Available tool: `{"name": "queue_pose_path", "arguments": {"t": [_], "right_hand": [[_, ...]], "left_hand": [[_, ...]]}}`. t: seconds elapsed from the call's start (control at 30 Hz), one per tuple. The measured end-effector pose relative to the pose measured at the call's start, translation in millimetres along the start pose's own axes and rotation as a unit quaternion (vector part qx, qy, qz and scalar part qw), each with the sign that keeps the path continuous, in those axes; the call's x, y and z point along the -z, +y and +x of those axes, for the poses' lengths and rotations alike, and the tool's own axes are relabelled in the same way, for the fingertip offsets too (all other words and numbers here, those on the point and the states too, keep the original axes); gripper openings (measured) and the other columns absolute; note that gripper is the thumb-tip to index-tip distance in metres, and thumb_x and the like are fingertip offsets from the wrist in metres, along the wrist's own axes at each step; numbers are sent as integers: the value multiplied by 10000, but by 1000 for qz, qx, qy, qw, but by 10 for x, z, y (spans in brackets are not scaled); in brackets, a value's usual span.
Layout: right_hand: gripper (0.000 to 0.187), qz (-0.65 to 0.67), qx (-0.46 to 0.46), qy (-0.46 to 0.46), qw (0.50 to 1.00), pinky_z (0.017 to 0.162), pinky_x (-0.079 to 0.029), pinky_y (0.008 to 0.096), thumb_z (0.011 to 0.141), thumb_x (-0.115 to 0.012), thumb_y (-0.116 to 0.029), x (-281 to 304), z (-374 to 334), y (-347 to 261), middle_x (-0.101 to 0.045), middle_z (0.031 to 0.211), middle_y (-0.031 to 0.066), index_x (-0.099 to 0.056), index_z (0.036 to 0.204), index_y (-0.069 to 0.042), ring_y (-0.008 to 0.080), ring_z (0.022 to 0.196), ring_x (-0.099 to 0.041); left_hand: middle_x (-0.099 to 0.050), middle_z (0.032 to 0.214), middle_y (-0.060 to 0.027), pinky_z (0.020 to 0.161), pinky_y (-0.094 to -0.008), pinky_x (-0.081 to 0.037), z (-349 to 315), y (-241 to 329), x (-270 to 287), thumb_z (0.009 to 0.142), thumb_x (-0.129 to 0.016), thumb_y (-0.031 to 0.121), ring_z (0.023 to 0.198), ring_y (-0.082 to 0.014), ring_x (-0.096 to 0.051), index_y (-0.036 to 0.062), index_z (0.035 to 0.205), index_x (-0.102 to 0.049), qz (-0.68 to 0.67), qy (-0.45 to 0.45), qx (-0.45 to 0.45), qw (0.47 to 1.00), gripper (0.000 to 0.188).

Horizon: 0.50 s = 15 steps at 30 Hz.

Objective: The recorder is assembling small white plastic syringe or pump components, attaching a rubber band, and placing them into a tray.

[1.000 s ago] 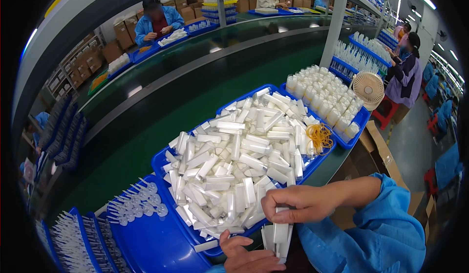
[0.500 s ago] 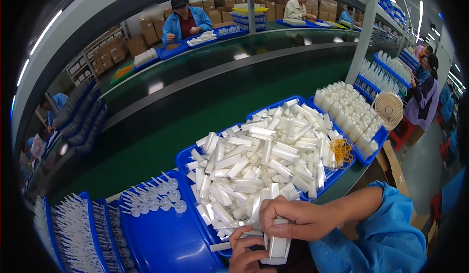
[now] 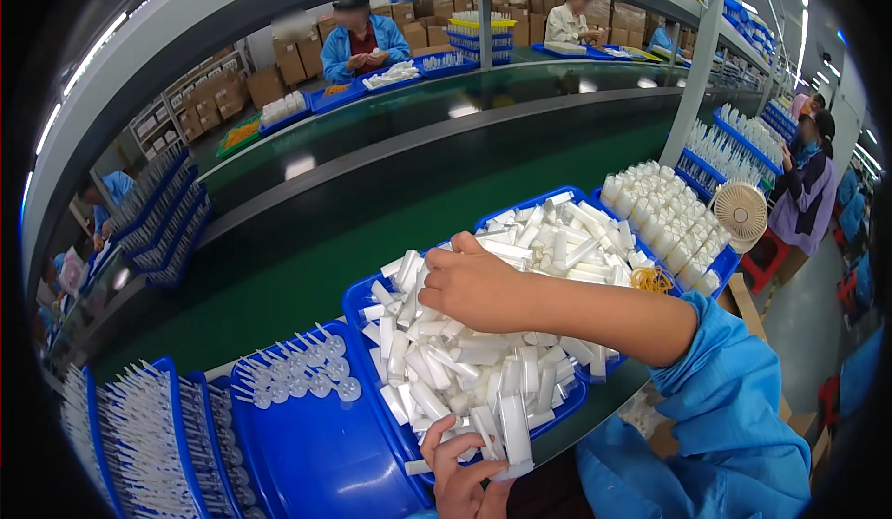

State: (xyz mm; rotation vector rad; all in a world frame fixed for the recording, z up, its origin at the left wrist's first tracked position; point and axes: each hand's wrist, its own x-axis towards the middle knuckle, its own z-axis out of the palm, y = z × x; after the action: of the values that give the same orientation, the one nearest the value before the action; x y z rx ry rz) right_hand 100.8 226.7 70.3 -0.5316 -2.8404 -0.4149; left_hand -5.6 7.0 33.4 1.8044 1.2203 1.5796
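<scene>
Low at the tray's near edge, my left hand [image 3: 465,473] is closed around a few long white pieces in clear plastic sleeves [image 3: 515,431], which stand upright. My right hand [image 3: 478,287] reaches over the heap of similar white pieces [image 3: 437,356], back of the hand up and fingers curled down against them. Whatever its fingertips pinch is hidden. The heap fills blue trays [image 3: 595,370] in front of me. Yellow rubber bands [image 3: 652,279] lie on the heap's right end, near my right forearm.
At left, a blue tray [image 3: 325,454] carries clear round-based parts with stems [image 3: 311,370]; stacked trays of stemmed parts [image 3: 139,435] stand beside it. Banded white bundles [image 3: 664,217] and a beige fan [image 3: 741,210] are at right. A green conveyor belt [image 3: 279,268] runs behind; co-workers sit across it.
My right hand has left the pieces at my left hand and moved up and left onto the heap. My left hand still holds its pieces, now standing more upright.
</scene>
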Motion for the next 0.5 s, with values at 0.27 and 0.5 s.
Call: {"name": "queue_pose_path", "arguments": {"t": [0.27,0.5], "right_hand": [[82,260,-110,235,930,638,-417,278,778,-587,-63,104,-322,-115,-588,803,67,-606,856,-46,192,735,-554],[171,736,-324,47,593,590,-396,205,859,-594,-141,499,-895,-409,-544,779,-10,-569,989,-32,41,689,-494]], "left_hand": [[-531,989,-146,936,-506,-291,37,31,-32,793,-625,156,1082,-388,-415,73,843,-596,49,-16,-14,999,101],[-549,973,-96,920,-489,-295,75,67,-124,726,-660,145,1092,-387,-413,101,776,-640,69,-52,-37,996,69]]}}
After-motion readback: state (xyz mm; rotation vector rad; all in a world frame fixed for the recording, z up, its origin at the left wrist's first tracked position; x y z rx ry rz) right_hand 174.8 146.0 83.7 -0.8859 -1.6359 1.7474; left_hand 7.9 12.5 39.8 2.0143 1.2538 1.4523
